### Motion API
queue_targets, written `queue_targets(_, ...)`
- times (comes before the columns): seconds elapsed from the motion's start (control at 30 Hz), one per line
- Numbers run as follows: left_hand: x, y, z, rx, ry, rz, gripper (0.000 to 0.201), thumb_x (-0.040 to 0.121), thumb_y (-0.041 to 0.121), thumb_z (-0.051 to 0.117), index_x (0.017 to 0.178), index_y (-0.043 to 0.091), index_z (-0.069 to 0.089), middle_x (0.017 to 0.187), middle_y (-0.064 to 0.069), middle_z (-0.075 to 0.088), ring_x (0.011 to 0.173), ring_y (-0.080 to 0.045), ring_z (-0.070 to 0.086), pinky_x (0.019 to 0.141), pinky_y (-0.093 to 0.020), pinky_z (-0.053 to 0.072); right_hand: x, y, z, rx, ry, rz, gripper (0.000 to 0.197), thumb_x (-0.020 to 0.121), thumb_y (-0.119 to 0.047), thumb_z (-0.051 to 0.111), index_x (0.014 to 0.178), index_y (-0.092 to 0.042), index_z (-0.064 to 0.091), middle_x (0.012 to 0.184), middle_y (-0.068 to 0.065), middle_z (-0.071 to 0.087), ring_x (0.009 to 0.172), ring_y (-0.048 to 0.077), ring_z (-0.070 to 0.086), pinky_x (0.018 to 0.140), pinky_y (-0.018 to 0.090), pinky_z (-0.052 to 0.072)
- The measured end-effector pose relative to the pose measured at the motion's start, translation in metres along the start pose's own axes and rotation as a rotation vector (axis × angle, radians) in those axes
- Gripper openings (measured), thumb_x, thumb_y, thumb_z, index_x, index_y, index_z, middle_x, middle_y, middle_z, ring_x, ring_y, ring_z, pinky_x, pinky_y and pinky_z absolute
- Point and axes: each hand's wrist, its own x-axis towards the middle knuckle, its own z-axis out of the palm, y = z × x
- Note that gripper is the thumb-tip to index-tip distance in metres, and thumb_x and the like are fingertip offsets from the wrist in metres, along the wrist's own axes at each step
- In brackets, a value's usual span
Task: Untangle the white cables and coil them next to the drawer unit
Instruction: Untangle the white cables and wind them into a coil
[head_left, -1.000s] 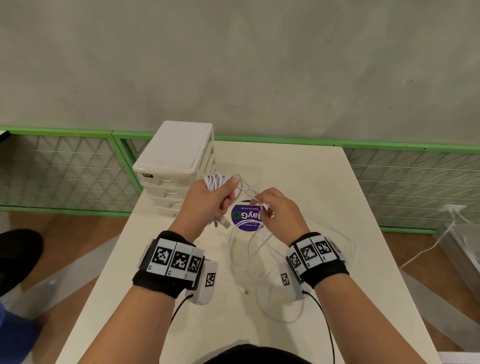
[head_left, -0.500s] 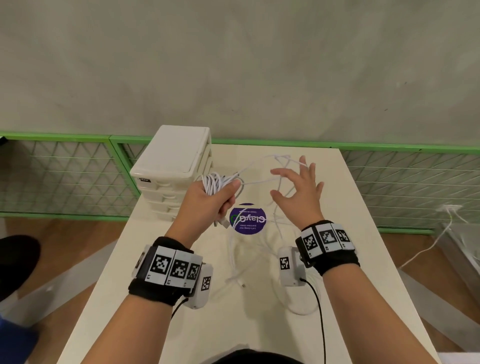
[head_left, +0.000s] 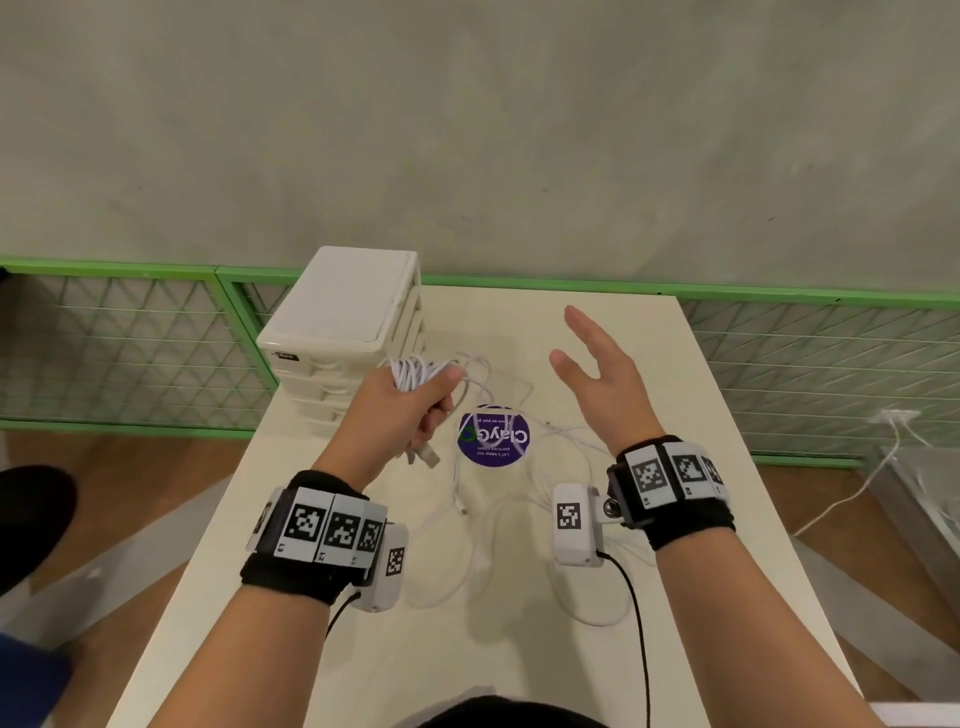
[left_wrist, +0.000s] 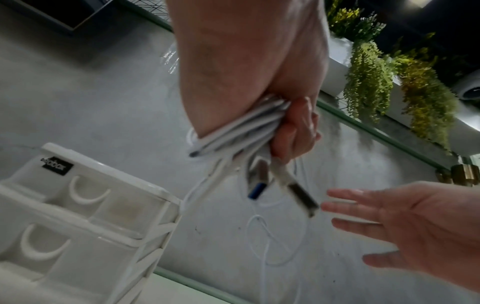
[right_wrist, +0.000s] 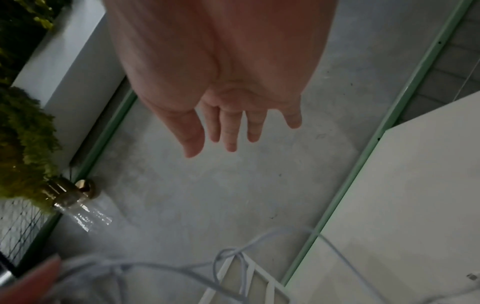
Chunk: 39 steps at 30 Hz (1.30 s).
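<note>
The left hand gripped a bundle of white cables in its fist, raised above the surface just beside the drawer unit. In the left wrist view the fingers curled round several looped strands, and two plugs hung below the fist, one with a blue insert. Loose strands ran from the bundle down onto the surface, where the rest of the cable lay in slack loops between the two wrists and across a round purple sticker.

The right hand was spread wide and held nothing, its fingers straight, raised above the surface to the right of the bundle and apart from it. The right wrist view showed the same flat palm with cable strands crossing below it, untouched.

The drawer unit stood at the far left corner of the surface, its drawers closed. A green-framed mesh barrier ran behind the surface, before a grey wall.
</note>
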Motion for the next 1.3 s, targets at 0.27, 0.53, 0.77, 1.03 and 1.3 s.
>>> queue_targets(0.27, -0.005, 0.006, 0.007, 0.025, -0.09, 0.086, 0.035, 0.091, 0.028, 0.062, 0.063, 0.007, 0.058, 0.048, -0.004, 0.049, 0.036, -0.01, 0.037, 0.037, -0.017, 0.031, -0.012, 0.011, 0.038, -0.308, -0.262, 0.24, 0.046, 0.08, -0.06, 0.058, 0.077, -0.015, 0.068, 0.077, 0.003, 0.071, 0.075, 0.02, 0.065, 0.077, 0.037, 0.051)
queue_targets(0.53, -0.004, -0.003, 0.004, 0.053, -0.222, -0.055, 0.037, 0.091, 0.023, 0.062, 0.054, 0.017, 0.061, 0.044, 0.005, 0.049, 0.036, -0.009, 0.037, 0.037, -0.017, 0.026, -0.008, 0.008, 0.04, 0.106, -0.255, 0.253, 0.088, 0.085, -0.015, 0.067, 0.149, -0.025, 0.008, 0.132, -0.004, 0.054, 0.099, 0.018, 0.064, 0.095, 0.035, 0.049)
queue_targets(0.77, 0.009, -0.016, -0.002, -0.011, 0.029, -0.165, 0.046, 0.08, 0.054, 0.066, 0.074, 0.009, 0.061, 0.048, 0.0, 0.042, 0.037, -0.012, 0.031, 0.037, -0.019, 0.026, -0.008, -0.002, 0.028, 0.308, -0.089, 0.192, 0.032, 0.093, -0.003, 0.052, 0.121, -0.018, 0.055, 0.09, 0.002, 0.068, 0.061, 0.006, 0.062, 0.057, 0.015, 0.047)
queue_targets(1.03, 0.009, -0.012, 0.025, 0.016, -0.042, -0.083, 0.037, 0.075, 0.036, 0.078, 0.069, 0.005, 0.06, 0.047, -0.005, 0.045, 0.033, -0.013, 0.032, 0.036, -0.018, 0.028, -0.017, -0.003, 0.039, 0.222, -0.115, 0.194, 0.02, 0.095, -0.018, 0.053, 0.105, -0.012, 0.069, 0.076, -0.01, 0.064, 0.057, -0.008, 0.056, 0.054, 0.007, 0.041)
queue_targets(1.3, 0.011, -0.043, 0.042, 0.298, -0.092, -0.052, 0.036, 0.072, 0.023, 0.081, 0.05, 0.019, 0.052, 0.037, 0.009, 0.042, 0.033, -0.008, 0.038, 0.039, -0.018, 0.035, -0.019, -0.02, 0.035, 0.467, -0.166, 0.352, 0.022, 0.1, -0.023, 0.043, 0.103, -0.008, 0.059, 0.078, 0.012, 0.069, 0.066, 0.022, 0.069, 0.058, 0.026, 0.056)
